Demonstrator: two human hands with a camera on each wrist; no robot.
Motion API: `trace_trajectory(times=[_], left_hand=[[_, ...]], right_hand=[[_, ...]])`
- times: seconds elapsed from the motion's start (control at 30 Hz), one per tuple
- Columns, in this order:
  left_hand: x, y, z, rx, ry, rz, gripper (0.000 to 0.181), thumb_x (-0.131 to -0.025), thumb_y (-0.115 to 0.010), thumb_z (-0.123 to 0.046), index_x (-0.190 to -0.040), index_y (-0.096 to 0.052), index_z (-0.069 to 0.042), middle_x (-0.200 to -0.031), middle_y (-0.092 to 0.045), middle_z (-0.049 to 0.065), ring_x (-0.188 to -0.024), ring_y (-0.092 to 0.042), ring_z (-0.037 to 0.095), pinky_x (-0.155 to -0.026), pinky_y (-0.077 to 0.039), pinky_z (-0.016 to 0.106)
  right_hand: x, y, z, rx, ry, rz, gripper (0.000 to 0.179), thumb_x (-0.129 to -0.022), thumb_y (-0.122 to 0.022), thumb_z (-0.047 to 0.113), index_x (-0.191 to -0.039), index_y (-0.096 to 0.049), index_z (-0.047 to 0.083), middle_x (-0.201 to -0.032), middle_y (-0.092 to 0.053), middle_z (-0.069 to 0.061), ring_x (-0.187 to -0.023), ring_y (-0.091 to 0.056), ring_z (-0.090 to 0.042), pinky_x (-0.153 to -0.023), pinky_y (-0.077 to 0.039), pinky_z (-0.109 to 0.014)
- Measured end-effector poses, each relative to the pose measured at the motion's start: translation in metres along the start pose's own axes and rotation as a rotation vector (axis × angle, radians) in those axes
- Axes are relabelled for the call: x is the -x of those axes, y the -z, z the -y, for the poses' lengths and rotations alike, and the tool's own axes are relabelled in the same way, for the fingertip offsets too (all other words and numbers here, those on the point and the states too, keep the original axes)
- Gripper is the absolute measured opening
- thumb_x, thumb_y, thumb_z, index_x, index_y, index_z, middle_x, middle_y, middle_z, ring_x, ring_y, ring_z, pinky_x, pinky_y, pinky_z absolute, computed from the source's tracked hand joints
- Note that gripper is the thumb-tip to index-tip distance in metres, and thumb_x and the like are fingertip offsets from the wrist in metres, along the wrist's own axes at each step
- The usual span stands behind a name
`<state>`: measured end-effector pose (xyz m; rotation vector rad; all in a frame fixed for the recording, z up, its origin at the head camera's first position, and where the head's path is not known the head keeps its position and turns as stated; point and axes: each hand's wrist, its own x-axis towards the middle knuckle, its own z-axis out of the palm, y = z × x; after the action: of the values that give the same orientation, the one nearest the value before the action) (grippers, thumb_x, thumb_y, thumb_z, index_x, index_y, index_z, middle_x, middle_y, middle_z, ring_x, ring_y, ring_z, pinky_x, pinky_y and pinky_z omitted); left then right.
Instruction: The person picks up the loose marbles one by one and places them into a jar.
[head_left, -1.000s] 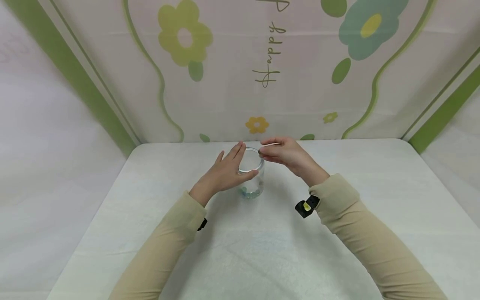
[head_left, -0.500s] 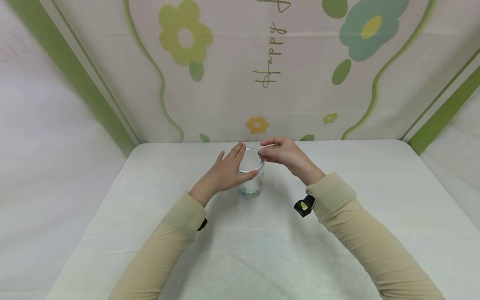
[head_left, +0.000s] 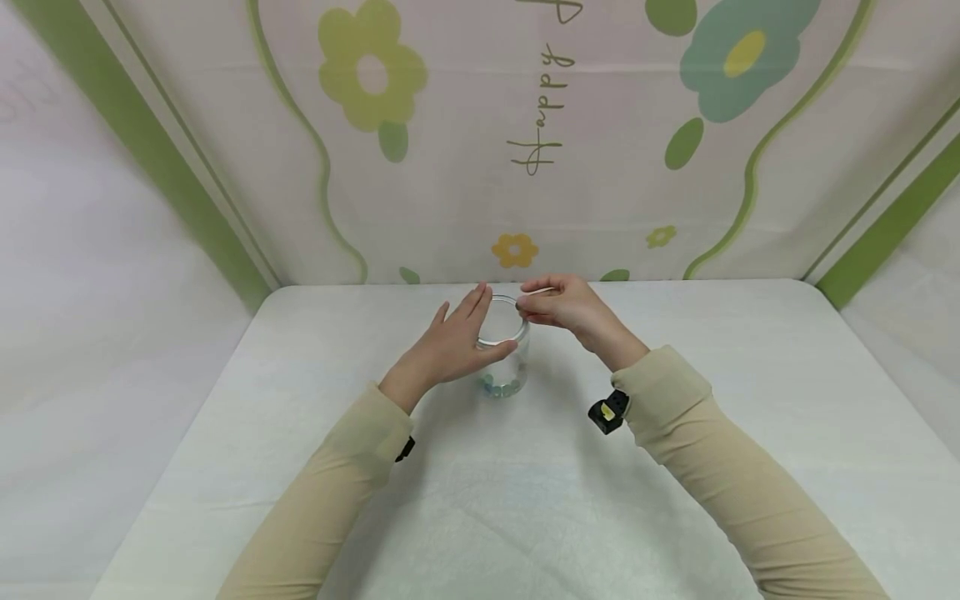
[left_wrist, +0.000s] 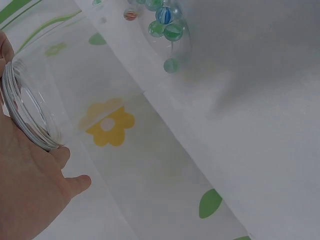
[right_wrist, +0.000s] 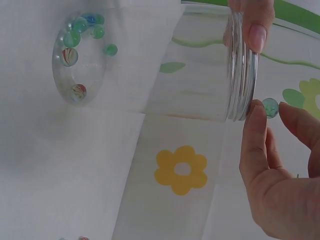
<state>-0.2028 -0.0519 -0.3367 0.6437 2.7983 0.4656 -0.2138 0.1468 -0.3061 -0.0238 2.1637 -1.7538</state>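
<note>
A clear glass jar (head_left: pixel 519 360) stands upright on the white table, its ringed rim (left_wrist: pixel 30 120) facing up. My left hand (head_left: pixel 452 340) rests against the left of this rim, fingers straight, with the thumb (right_wrist: pixel 257 37) reaching across its near side. At the right of the mouth, my right hand (head_left: pixel 576 313) pinches a greenish glass marble (right_wrist: pixel 270 107) between thumb and fingertip, just outside the rim. Several marbles lie on the jar's bottom, among them a blue-striped marble (left_wrist: pixel 163 15), a green marble (left_wrist: pixel 173 32) and a red-striped marble (right_wrist: pixel 78 92).
The white tabletop (head_left: pixel 480 500) ends at a cloth backdrop (head_left: pixel 450 183) printed with flowers, close behind the jar. A black strapped device (head_left: pixel 609 412) is on the right wrist. Small reddish bits (right_wrist: pixel 84 238) show at the lower edge of the right wrist view.
The right forearm and wrist have shifted slightly to the left, while the fingers stay at the jar's rim. My left hand and the jar stay put.
</note>
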Motion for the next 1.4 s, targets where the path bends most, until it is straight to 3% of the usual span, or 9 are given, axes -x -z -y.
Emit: trace_trajectory(times=[0.23,0.47,0.77,0.97,1.1,1.23,1.4], left_hand=[[0.0,0.0,0.0,0.001,-0.001,-0.006,0.094,-0.091,-0.04,-0.066,-0.154,-0.001,-0.009,-0.163,0.003,0.001,-0.151,-0.004,0.015,-0.122,-0.002,0.051],[0.0,0.0,0.0,0.001,-0.008,-0.017,0.094,-0.091,-0.04,-0.066,-0.154,-0.002,-0.009,-0.163,0.002,0.001,-0.151,-0.005,0.016,-0.122,-0.003,0.052],[-0.001,0.0,0.001,-0.007,-0.014,-0.028,0.094,-0.091,-0.041,-0.066,-0.154,-0.003,-0.008,-0.163,0.001,0.003,-0.151,-0.006,0.017,-0.122,-0.004,0.052],[-0.001,0.0,0.0,-0.011,-0.012,-0.027,0.093,-0.091,-0.042,-0.065,-0.155,-0.003,-0.009,-0.163,0.0,0.002,-0.151,-0.006,0.017,-0.122,-0.004,0.051],[-0.001,-0.001,-0.002,-0.007,-0.017,-0.025,0.092,-0.092,-0.042,-0.064,-0.154,-0.003,-0.008,-0.163,0.0,0.002,-0.151,-0.006,0.017,-0.122,-0.003,0.052],[0.0,0.0,-0.004,0.004,-0.022,-0.021,0.092,-0.092,-0.042,-0.063,-0.154,-0.003,-0.008,-0.163,0.0,0.003,-0.151,-0.005,0.017,-0.122,-0.003,0.052],[-0.001,-0.001,-0.004,0.007,-0.024,-0.023,0.092,-0.092,-0.042,-0.064,-0.154,-0.002,-0.008,-0.163,0.0,0.003,-0.151,-0.006,0.018,-0.122,-0.003,0.052]], right_hand=[[0.0,0.0,0.0,-0.003,0.002,0.0,0.04,-0.093,-0.061,0.012,-0.128,-0.051,-0.004,-0.088,-0.064,0.006,-0.079,-0.065,-0.002,-0.094,-0.053,-0.031],[0.001,0.0,0.001,0.021,-0.003,-0.01,0.038,-0.093,-0.06,0.012,-0.128,-0.052,-0.003,-0.1,-0.062,-0.004,-0.078,-0.064,-0.001,-0.088,-0.055,-0.025],[0.0,0.008,-0.001,0.024,-0.008,-0.011,0.042,-0.095,-0.058,0.013,-0.133,-0.049,-0.002,-0.119,-0.056,-0.013,-0.09,-0.063,-0.006,-0.1,-0.05,-0.033],[0.004,0.03,-0.005,0.044,-0.023,-0.049,0.045,-0.096,-0.056,0.018,-0.137,-0.046,0.001,-0.127,-0.055,-0.014,-0.1,-0.062,-0.011,-0.096,-0.05,-0.026],[0.009,0.049,-0.011,0.055,-0.036,-0.075,0.047,-0.098,-0.052,0.02,-0.141,-0.042,0.002,-0.128,-0.053,-0.012,-0.096,-0.061,-0.004,-0.093,-0.05,-0.02],[0.012,0.073,-0.026,0.021,-0.053,-0.101,0.051,-0.098,-0.052,0.021,-0.143,-0.038,0.002,-0.117,-0.056,0.0,-0.088,-0.061,0.006,-0.091,-0.05,-0.016],[0.013,0.102,-0.054,-0.074,-0.022,-0.121,0.05,-0.094,-0.061,0.022,-0.136,-0.046,0.001,-0.099,-0.062,0.011,-0.085,-0.064,0.005,-0.086,-0.052,-0.015]])
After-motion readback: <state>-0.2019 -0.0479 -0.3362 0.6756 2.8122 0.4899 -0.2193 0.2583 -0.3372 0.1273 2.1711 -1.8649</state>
